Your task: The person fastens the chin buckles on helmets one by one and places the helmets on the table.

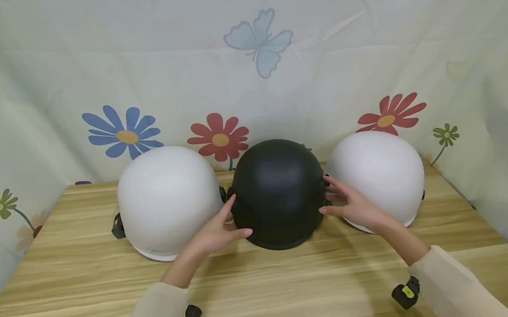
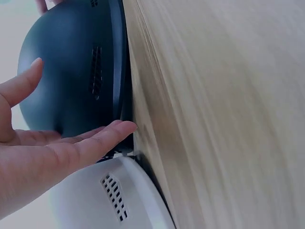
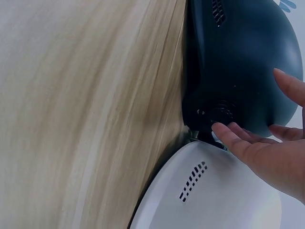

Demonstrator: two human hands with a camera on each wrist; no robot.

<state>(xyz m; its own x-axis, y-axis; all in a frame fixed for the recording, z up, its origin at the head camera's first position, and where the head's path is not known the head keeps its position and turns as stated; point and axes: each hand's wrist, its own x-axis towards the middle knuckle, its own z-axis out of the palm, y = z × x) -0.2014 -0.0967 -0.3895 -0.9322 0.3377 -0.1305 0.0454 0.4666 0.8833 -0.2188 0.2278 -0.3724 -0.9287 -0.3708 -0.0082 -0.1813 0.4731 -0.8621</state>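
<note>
sleeves low in the head view, both forearms reaching forward over the wooden table (image 1: pixel 272 295). left hand (image 1: pixel 217 231) lies flat on the black helmet's (image 1: pixel 278 193) left flank, fingers straight, thumb up along the shell. right hand (image 1: pixel 354 204) mirrors it on the right flank, fingers straight too, tips by the side knob. nothing gripped, both palms just pressing. black helmet sits dome up, dead centre between the hands, squeezed between the left white helmet (image 1: pixel 168 202) and the right white helmet (image 1: pixel 379 177), touching or nearly so. both hands look equally near. it lies straight ahead, no clear long axis, rim flat on the table.
</note>
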